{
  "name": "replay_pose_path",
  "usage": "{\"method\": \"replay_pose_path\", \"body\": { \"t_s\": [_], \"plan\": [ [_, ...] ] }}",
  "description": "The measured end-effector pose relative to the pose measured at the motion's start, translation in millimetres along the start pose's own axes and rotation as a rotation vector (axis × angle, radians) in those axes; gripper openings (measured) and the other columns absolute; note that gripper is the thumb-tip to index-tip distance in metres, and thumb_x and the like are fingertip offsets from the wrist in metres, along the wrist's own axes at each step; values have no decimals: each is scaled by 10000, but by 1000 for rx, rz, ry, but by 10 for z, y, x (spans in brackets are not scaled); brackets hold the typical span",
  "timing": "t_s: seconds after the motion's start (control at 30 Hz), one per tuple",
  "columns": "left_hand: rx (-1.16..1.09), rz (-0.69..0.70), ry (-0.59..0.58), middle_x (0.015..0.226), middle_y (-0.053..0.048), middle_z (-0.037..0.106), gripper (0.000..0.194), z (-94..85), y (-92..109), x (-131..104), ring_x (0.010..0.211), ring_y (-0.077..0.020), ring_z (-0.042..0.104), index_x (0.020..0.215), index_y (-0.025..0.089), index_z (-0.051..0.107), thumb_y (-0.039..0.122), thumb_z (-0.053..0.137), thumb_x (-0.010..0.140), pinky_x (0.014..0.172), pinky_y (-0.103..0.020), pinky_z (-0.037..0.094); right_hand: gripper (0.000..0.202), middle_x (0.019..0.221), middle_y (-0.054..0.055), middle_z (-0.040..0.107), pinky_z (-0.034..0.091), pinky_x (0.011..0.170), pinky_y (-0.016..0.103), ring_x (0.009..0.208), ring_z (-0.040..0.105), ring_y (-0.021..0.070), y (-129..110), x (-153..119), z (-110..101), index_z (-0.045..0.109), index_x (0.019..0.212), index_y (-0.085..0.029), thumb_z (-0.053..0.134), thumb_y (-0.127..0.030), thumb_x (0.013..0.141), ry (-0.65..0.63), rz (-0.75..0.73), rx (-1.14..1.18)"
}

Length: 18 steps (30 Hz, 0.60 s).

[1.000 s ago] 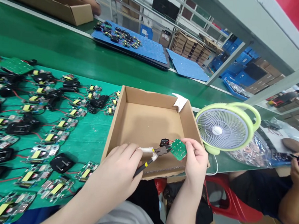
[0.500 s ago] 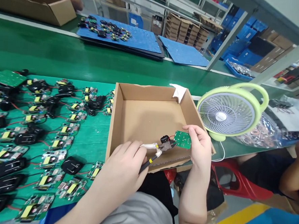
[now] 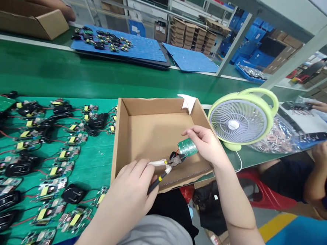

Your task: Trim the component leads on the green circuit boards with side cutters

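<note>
My left hand (image 3: 137, 185) is wrapped round the handles of cutting pliers (image 3: 175, 160), one handle white and the other black and yellow. The jaws lie against the lower edge of a green circuit board (image 3: 188, 147). With its fingers bent, my right hand (image 3: 206, 143) holds the board at its right side. A small black part with a red wire hangs by the board's left edge, partly behind the pliers. Both hands are over the near part of an open cardboard box (image 3: 150, 104), and a white scrap (image 3: 187, 103) hangs on its back rim.
Rows of circuit boards with black casings (image 3: 74, 193) cover the green mat at left. A green fan (image 3: 239, 121) stands right of the box. Blue sheets (image 3: 145, 49) lie beyond. Another person's hand (image 3: 321, 150) is at far right.
The camera view has shifted. My right hand has turned and the board has tilted with it. The pliers' jaws now sit at the board's lower edge. Another hand has appeared at far right.
</note>
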<state>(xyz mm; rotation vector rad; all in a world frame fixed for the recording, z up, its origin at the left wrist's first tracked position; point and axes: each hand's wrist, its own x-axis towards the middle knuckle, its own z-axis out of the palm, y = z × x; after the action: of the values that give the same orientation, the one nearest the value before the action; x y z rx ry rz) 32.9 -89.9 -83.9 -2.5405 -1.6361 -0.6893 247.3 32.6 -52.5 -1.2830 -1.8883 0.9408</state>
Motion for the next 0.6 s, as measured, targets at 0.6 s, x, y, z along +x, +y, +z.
{"method": "replay_pose_path", "body": {
  "t_s": [0.6],
  "plan": [
    [-3, -30, -49, 753, -20, 565, 173, -26, 17, 30, 682, -230, 615, 816, 217, 510, 45, 490, 815, 604, -347, 496, 345, 671, 17, 650, 353, 438, 199, 513, 532, 115, 29, 53, 22, 757, 852, -168, 623, -483, 901, -119, 213, 212]
  ]
}}
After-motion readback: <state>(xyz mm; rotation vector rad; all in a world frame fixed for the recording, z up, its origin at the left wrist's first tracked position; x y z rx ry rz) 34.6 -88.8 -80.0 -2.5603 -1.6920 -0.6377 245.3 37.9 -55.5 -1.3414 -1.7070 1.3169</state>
